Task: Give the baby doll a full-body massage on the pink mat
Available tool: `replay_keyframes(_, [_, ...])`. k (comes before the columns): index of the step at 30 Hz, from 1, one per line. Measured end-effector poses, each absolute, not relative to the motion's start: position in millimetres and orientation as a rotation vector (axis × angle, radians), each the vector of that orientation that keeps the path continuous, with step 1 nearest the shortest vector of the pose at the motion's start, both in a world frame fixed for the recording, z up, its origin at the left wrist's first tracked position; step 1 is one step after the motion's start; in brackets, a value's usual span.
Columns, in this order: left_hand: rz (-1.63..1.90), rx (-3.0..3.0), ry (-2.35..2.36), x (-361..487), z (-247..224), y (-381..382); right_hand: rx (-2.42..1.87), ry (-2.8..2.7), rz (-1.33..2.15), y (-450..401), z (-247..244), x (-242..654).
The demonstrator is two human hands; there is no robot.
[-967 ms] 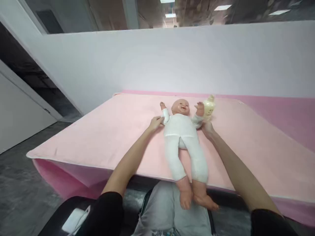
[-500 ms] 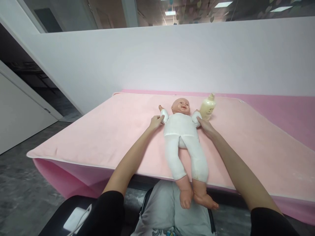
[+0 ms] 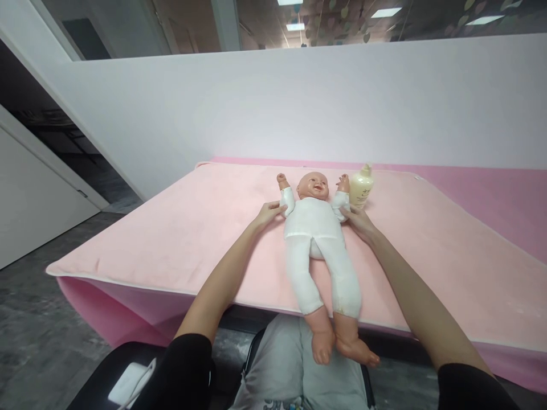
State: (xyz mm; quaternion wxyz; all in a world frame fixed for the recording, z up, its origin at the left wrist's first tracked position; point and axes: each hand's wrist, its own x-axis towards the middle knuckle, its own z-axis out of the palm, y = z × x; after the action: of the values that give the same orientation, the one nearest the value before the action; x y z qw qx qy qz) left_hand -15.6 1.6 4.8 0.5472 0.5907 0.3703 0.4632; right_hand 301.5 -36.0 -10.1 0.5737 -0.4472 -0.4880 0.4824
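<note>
A baby doll (image 3: 314, 219) with a white cloth body lies face up on the pink mat (image 3: 171, 239), its feet hanging over the front edge above my lap. Its forearms point upward beside its head. My left hand (image 3: 270, 213) is closed on the sleeve of the doll's arm on the left side. On the other side, my right hand (image 3: 359, 221) has its fingers closed around the other sleeve near the elbow. A pale yellow pump bottle (image 3: 361, 187) stands just behind my right hand, close to the doll's raised hand.
Behind the mat rises a white wall (image 3: 273, 108) with windows above it. A white device with a cable (image 3: 130, 382) lies on a black seat at the lower left. A deeper pink cover hangs below the mat's front edge.
The doll's forearms have turned upward, and its hand on the right now shows clearly beside the bottle. My hands have shifted only slightly and still hold the sleeves.
</note>
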Motion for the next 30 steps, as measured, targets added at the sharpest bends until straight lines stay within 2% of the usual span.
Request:
replay_keyframes(8, [1.051,1.394,0.872,-22,6,1,-1.004,-1.122,1.241,-45,-1,302])
replay_keyframes(21, [1.082,1.406,0.872,-30,-10,16,-0.998,-1.128,1.188,-37,-12,309])
replay_keyframes(30, [1.108,1.453,0.913,-16,-2,5,-1.029,-1.122,1.131,-45,-3,300])
